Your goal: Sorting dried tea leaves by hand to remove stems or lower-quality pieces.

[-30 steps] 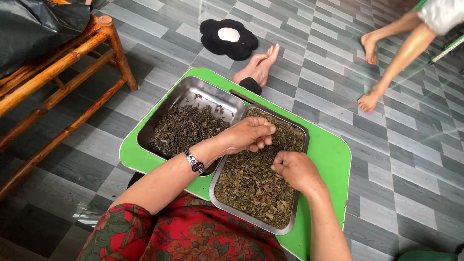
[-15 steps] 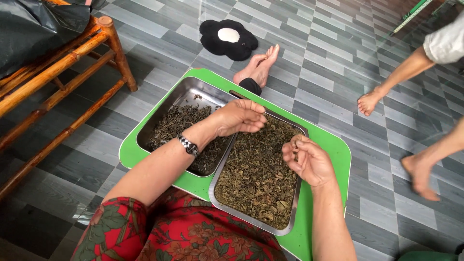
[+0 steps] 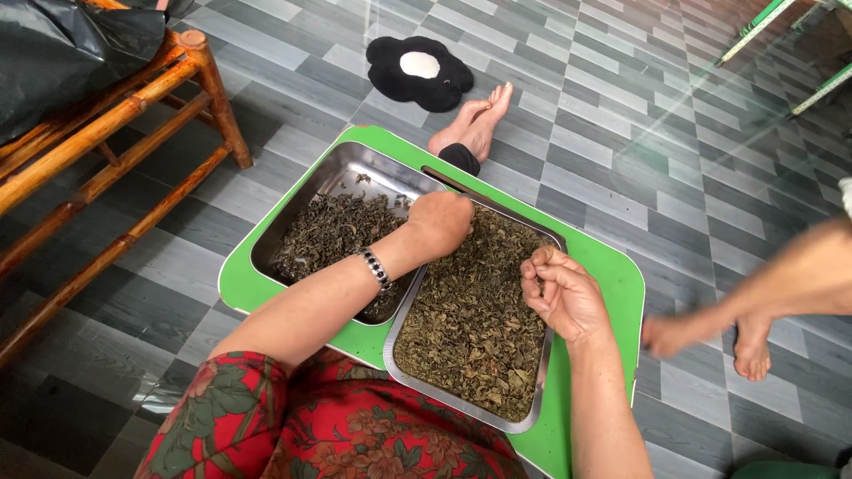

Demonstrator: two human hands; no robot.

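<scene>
head view: the left hand (image 3: 441, 222), fingers curled together, rests knuckles-up on the dried tea leaves (image 3: 475, 310) at the far end of the right steel tray (image 3: 397, 330). the right hand (image 3: 564, 293), palm up, fingers bent loosely apart, hovers over that tray's right edge. both trays sit on a green desk (image 3: 612, 275), the left steel tray (image 3: 342, 168) also holding leaves.

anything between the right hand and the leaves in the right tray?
Nothing visible. The right hand hovers half-closed, palm up, directly over the dried leaves in the right steel tray, with open air below. The left hand sits further back at the seam between the two trays, off that path.
</scene>
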